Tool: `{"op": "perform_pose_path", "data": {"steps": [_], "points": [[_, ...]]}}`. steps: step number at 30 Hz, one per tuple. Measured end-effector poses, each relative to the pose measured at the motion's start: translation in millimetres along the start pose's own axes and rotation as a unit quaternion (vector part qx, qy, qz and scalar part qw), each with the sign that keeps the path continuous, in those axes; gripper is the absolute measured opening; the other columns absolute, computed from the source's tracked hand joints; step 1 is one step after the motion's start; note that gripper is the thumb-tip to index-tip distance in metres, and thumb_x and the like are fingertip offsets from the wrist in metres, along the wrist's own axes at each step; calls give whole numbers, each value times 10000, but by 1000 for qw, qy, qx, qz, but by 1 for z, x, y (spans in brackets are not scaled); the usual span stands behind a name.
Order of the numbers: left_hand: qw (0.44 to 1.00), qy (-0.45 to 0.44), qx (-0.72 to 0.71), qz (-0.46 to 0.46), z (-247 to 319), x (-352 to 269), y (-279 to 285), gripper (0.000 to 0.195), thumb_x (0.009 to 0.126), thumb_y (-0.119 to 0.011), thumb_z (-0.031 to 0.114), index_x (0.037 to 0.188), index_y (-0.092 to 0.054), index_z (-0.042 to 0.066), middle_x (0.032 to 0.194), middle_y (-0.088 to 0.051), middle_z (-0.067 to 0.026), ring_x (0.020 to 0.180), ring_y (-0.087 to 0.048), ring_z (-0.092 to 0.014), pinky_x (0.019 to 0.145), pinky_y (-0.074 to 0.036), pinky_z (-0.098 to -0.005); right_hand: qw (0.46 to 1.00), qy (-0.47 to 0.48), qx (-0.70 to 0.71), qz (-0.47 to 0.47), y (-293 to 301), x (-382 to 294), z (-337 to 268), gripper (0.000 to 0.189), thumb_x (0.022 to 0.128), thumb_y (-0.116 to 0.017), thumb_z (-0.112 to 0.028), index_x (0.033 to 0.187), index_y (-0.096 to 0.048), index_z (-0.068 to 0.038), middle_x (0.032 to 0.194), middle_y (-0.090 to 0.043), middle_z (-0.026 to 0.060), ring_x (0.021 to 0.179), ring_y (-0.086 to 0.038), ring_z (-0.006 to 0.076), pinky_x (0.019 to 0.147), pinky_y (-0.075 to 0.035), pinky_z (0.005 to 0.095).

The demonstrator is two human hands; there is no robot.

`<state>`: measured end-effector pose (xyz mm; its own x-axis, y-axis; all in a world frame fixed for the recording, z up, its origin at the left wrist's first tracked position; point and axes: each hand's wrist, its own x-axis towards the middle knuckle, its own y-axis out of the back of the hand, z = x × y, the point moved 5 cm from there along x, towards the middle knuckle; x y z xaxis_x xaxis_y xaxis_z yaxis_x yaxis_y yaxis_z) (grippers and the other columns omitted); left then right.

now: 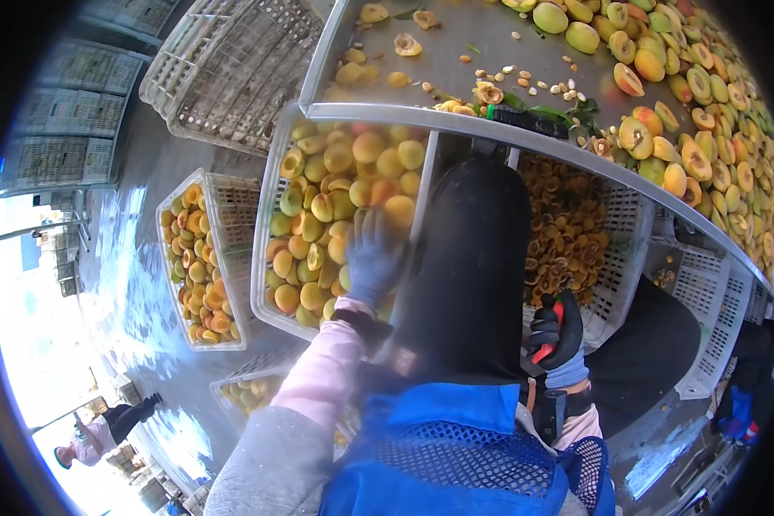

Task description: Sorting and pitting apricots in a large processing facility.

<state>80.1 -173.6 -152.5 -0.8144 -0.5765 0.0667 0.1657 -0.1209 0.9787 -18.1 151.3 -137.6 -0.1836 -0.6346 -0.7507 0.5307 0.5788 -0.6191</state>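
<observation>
My left hand [372, 258], in a blue-grey glove, rests with its fingers stretched out on or just over the apricots [319, 213] in a white plastic crate [262, 258]. Whole and halved fruit fill this crate. In a black glove with a blue cuff, my right hand [562, 335] is closed around a red-handled hand tool [544, 352]. The tool's working end cannot be made out. Beyond that hand, a second plastic crate [625, 226] holds many small brownish fruit pieces [561, 238], which look like scooped apricot halves. My black-clad leg lies between the two crates.
A metal table [438, 71] with a raised rim bears halved apricots [709, 155], loose pits [564, 87] and a black ridged object [529, 121]. On the floor stand another apricot crate [209, 258] and stacked crates [232, 77]. A person [97, 438] stands far left.
</observation>
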Motion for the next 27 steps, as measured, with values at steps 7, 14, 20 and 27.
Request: {"op": "perform_pose_path", "data": {"steps": [7,14,20,27], "points": [[1000,-8,19,-7,9,8,5,714,802,-538,415,1379,-295,72,1355,-377,-137,1283,-308,-343,1080,-180,-475,999,1,39,-3,-21,2,14,235,851,-619,-353,786,-497,-162,563,-313,-79,443,-307,31,405,-266,178],[999,30,45,6,8,30,10,603,892,-446,396,1395,-295,100,1426,-322,-103,1332,-252,-290,1077,-187,-449,999,50,4,10,-12,-23,-2,261,852,-615,-366,788,-498,-141,535,-312,-74,414,-302,36,385,-268,173],[997,18,66,-46,2,40,-19,638,875,-439,426,1406,-269,115,1418,-330,-117,1339,-240,-313,1079,-170,-476,992,103,-69,-23,-9,-11,-8,330,858,-602,-398,952,-562,-84,624,-436,-36,467,-376,60,413,-327,194],[930,-134,-225,257,148,75,145,446,829,-602,173,1228,-505,-1,1101,-551,-197,1052,-494,-342,899,-397,-419,994,60,-35,-83,-56,-59,-3,346,868,-585,-411,979,-545,-85,608,-452,-38,431,-358,60,390,-313,199]]}}
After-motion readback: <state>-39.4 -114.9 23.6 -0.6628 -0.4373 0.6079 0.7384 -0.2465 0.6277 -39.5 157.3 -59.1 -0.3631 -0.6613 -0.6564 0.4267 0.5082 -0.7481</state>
